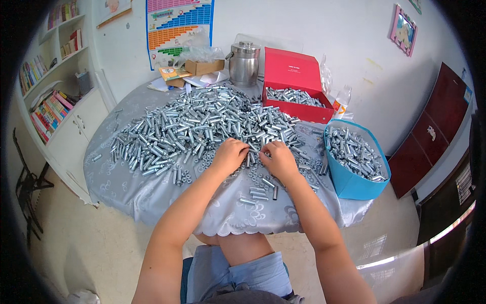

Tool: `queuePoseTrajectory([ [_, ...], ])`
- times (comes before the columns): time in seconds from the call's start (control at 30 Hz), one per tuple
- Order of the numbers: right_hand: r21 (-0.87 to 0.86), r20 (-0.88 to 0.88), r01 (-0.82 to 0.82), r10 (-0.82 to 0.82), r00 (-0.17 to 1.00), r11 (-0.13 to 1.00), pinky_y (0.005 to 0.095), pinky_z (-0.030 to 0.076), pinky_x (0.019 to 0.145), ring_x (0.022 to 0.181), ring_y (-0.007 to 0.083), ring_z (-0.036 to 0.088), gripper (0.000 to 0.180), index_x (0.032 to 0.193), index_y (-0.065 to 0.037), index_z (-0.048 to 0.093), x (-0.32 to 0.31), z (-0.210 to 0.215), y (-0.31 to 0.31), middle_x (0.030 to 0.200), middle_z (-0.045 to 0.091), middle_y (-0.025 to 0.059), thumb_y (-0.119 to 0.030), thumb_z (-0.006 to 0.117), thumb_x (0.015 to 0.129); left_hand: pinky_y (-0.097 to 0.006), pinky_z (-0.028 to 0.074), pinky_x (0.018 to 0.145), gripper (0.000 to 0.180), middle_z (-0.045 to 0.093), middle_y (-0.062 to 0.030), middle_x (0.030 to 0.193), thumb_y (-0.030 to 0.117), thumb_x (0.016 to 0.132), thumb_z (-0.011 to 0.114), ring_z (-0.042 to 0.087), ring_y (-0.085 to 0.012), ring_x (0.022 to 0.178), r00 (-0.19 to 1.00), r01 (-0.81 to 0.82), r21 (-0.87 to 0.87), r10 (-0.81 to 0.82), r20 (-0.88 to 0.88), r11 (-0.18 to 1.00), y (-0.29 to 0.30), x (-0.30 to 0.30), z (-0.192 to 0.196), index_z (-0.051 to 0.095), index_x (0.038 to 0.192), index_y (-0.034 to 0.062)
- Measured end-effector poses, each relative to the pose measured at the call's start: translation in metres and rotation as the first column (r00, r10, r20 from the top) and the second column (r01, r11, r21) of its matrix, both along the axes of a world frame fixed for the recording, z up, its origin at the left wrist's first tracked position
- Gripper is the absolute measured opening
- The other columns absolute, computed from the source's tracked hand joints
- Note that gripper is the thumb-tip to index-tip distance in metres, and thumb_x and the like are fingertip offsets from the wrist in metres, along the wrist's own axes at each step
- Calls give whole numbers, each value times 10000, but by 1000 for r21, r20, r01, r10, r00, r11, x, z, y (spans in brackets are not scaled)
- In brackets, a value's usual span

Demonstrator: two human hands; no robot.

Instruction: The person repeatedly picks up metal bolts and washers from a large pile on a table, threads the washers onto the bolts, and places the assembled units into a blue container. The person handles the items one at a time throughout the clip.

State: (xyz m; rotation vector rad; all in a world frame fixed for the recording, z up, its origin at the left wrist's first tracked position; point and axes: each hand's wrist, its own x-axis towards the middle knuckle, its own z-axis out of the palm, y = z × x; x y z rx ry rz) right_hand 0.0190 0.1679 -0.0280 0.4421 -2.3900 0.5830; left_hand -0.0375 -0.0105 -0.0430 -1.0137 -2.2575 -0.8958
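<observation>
A large heap of silvery metal tubes and bolt-like pieces [167, 124] covers much of the table. At its near edge my left hand [231, 156] is closed, thumb and fingers pinched together; anything held is too small to make out. Just to its right, a small gap away, my right hand [279, 159] is also closed in a pinch, its contents hidden by the fingers. Small nuts or rings [205, 161] lie scattered around both hands. Several loose metal tubes [258, 193] lie on the cloth nearer to me.
A blue bin [360, 188] full of metal pieces stands at the right edge of the cloth-covered table [126, 190]. Behind the heap are an open red box [298, 112] with more pieces, a steel canister [244, 68], a plastic bottle [342, 99] and a small cardboard box [205, 67].
</observation>
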Motion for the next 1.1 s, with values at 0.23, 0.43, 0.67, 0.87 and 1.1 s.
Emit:
queuePoseTrajectory([
  [0.23,-538,209,33,95,973,842,271,465,572,599,169,593,183,866,22,606,6,16,-3,697,623,113,-146,623,793,-255,458,620,124,649,-53,759,144,750,678,592,-123,656,919,-79,363,-74,387,928,3,0,10,664,820,43],
  [0.43,-840,245,19,346,906,543,180,404,531,625,61,562,165,866,7,612,2,23,-3,718,618,23,-151,613,821,-224,489,632,222,596,-48,794,81,799,616,571,-104,674,693,-143,701,-435,575,698,-7,-19,9,572,996,-12],
  [0.67,-857,247,48,326,912,514,170,378,511,595,42,526,173,847,-1,609,4,25,-2,694,599,-2,-172,622,821,-278,496,776,178,564,-58,853,62,858,510,567,-144,805,463,-317,817,-672,577,483,-12,-17,14,544,1011,-24],
  [0.87,-863,259,32,389,884,504,176,355,495,557,33,468,134,840,-2,612,4,26,-1,671,571,-14,-125,635,791,-272,482,767,158,557,-51,869,42,870,471,555,-141,822,479,-325,792,-633,609,516,-11,-17,15,529,1007,-12],
  [1.1,-877,322,71,469,823,476,187,352,504,551,46,452,110,817,-6,607,8,28,-8,669,563,-11,-94,646,764,-258,435,635,169,560,-40,752,120,824,453,536,-131,675,579,-211,614,-408,705,761,-12,-15,10,566,877,5],
])
